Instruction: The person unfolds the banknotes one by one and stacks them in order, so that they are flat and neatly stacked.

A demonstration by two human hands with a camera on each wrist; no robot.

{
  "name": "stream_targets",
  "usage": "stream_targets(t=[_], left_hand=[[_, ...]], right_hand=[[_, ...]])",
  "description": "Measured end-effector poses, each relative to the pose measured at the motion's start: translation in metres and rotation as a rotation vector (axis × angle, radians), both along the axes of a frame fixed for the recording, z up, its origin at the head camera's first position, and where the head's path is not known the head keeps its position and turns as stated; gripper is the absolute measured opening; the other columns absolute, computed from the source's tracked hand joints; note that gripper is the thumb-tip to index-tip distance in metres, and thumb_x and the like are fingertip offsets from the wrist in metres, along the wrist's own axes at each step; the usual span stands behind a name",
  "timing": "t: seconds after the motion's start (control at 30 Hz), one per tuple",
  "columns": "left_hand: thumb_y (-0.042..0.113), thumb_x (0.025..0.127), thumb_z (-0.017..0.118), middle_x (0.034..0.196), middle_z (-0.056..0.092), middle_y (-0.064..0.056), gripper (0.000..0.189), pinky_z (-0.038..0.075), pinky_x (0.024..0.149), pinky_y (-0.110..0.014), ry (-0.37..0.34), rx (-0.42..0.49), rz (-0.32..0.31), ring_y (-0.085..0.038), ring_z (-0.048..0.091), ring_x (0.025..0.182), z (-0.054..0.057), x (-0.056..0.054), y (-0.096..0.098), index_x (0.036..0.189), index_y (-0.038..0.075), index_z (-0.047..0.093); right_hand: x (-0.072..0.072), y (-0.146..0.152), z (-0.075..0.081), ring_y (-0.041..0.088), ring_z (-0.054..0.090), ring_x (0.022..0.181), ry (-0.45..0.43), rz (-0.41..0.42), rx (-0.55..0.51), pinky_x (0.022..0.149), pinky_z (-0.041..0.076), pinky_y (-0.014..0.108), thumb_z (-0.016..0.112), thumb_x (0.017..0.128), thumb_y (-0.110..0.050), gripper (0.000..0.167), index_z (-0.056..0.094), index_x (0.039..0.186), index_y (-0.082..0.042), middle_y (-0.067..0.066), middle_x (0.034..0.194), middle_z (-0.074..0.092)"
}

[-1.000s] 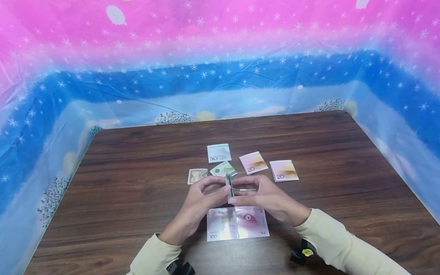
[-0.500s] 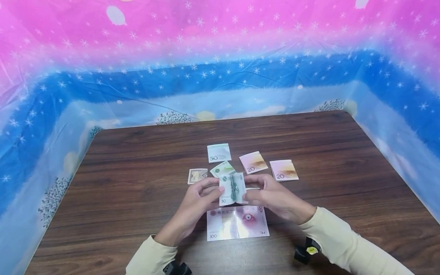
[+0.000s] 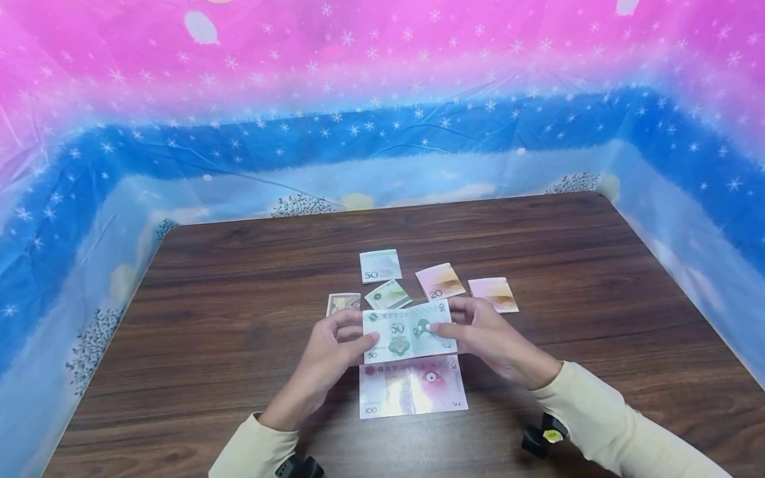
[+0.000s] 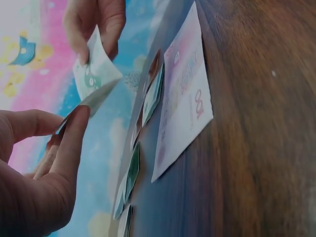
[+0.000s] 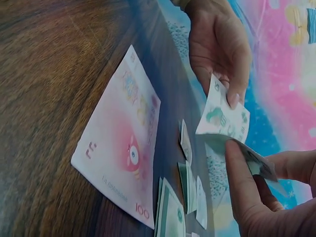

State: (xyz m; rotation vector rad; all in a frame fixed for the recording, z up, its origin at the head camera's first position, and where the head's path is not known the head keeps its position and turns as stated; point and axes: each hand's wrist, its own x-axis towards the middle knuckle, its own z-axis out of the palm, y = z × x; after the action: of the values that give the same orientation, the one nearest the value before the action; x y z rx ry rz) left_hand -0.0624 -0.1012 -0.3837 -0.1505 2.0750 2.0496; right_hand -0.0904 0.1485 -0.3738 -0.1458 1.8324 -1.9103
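A green play banknote (image 3: 397, 332) marked 50 is spread between both hands, above the table. My left hand (image 3: 335, 345) pinches its left end, thumb in front and fingers behind. The opposite end is pinched by my right hand (image 3: 493, 338) in the same way. Both wrist views show the note bent along a middle crease. Just nearer to me lies a pink play banknote (image 3: 412, 388) marked 100, unfolded flat with a centre fold line; the green one overlaps its far edge in the head view.
Beyond the hands lie folded notes: a pale green 50 (image 3: 380, 265), a smaller green one (image 3: 387, 294), a brownish one (image 3: 343, 303) and two marked 20, one (image 3: 440, 281) left of the other (image 3: 494, 294). A printed cloth (image 3: 382, 133) surrounds the wooden table (image 3: 239, 279).
The green 50 note has gone from folded and edge-on to spread out facing me. My hands have moved apart, each keeping hold of an end.
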Motion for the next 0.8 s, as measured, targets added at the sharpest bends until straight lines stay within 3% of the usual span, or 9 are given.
stream_targets(t=[0.2, 0.37, 0.57, 0.8], left_hand=[[-0.003, 0.085, 0.073, 0.095, 0.072, -0.017, 0.042, 0.063, 0.074, -0.039, -0.002, -0.058, 0.018, -0.024, 0.071, 0.078, -0.001, 0.002, -0.005, 0.125, -0.003, 0.060], [-0.004, 0.085, 0.073, 0.093, 0.073, -0.018, 0.044, 0.063, 0.070, -0.040, -0.006, -0.104, -0.022, -0.026, 0.071, 0.078, -0.004, 0.003, -0.010, 0.126, -0.002, 0.058], [-0.005, 0.086, 0.073, 0.082, 0.071, -0.014, 0.044, 0.063, 0.063, -0.041, 0.022, -0.159, -0.178, -0.023, 0.070, 0.069, -0.006, 0.006, -0.016, 0.127, -0.004, 0.056], [-0.004, 0.087, 0.074, 0.075, 0.071, -0.009, 0.037, 0.062, 0.054, -0.038, 0.089, -0.320, -0.358, -0.021, 0.069, 0.058, -0.008, 0.007, -0.021, 0.121, -0.003, 0.060]], right_hand=[[0.001, 0.005, -0.004, 0.021, 0.072, 0.089, 0.040, -0.024, 0.076, 0.080, 0.062, 0.035, 0.066, 0.091, 0.004, 0.038, 0.053, 0.125, 0.016, 0.021, 0.107, 0.072], [0.001, 0.008, -0.005, 0.021, 0.072, 0.085, 0.082, -0.020, 0.196, 0.074, 0.061, 0.032, 0.072, 0.086, 0.003, 0.036, 0.057, 0.118, 0.011, 0.019, 0.105, 0.073], [0.004, 0.012, -0.009, 0.018, 0.069, 0.075, 0.223, 0.031, 0.345, 0.065, 0.059, 0.028, 0.079, 0.081, 0.004, 0.038, 0.061, 0.114, 0.009, 0.015, 0.094, 0.073], [0.009, 0.017, -0.013, 0.012, 0.058, 0.059, 0.439, 0.136, 0.513, 0.056, 0.050, 0.026, 0.089, 0.070, -0.002, 0.042, 0.065, 0.105, -0.003, 0.003, 0.076, 0.058]])
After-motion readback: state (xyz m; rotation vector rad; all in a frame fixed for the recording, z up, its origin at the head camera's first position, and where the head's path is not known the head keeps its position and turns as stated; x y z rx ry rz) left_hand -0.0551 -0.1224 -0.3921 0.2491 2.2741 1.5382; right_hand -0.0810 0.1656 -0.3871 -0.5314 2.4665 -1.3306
